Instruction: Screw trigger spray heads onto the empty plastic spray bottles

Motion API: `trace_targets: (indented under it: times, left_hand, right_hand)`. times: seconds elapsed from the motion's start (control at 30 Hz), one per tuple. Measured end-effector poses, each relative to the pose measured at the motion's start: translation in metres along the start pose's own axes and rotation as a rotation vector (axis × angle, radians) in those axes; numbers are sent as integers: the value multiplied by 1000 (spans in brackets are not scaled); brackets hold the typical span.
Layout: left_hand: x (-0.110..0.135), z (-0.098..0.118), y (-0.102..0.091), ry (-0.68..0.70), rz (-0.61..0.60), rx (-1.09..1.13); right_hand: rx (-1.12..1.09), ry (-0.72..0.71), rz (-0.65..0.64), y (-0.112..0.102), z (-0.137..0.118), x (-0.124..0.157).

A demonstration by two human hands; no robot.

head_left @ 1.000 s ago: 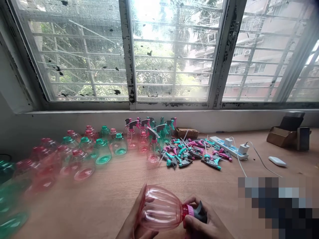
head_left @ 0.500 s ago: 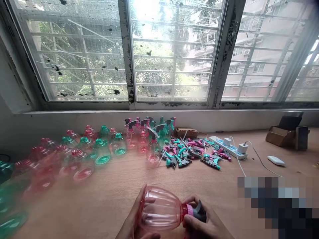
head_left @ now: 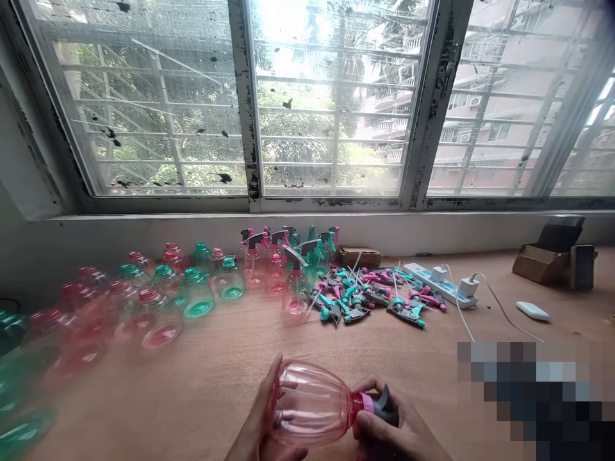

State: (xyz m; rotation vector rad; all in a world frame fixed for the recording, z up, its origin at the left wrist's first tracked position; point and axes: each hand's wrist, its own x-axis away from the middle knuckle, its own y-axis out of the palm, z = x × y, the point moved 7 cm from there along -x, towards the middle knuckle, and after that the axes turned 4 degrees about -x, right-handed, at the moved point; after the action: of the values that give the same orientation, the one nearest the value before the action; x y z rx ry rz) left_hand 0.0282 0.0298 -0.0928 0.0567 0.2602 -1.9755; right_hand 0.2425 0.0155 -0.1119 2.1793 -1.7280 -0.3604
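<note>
Turned slightly, spray head (head_left: 387, 406) caps empty pink bottle (head_left: 312, 403) in left hand (head_left: 257, 430).

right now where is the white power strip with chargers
In the head view the white power strip lies on the wooden table right of centre, just beside the pile of loose pink and teal spray triggers.

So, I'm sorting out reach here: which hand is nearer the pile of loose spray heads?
Right. The right hand, gripping the pink bottle at its neck, is nearly straight before the pile; the left hand cups its base, further left.
</note>
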Motion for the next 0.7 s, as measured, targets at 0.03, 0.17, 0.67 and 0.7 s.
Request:
trace_targets:
  times: [0.03, 0.17, 0.67, 0.7]
  left_hand:
    - [0, 1, -1, 13, 13, -11]
    - [-1, -3, 2, -11, -22, 49]
    - [-2, -8, 5, 60, 13, 66]
    - [-2, -7, 6, 52, 6, 75]
  right_hand:
    - [-3, 2, -1, 1, -1, 0]
    - [45, -14, 5, 1, -3, 1]
    - [61, -23, 13, -3, 2, -1]
    - [60, -25, 18, -3, 2, -1]
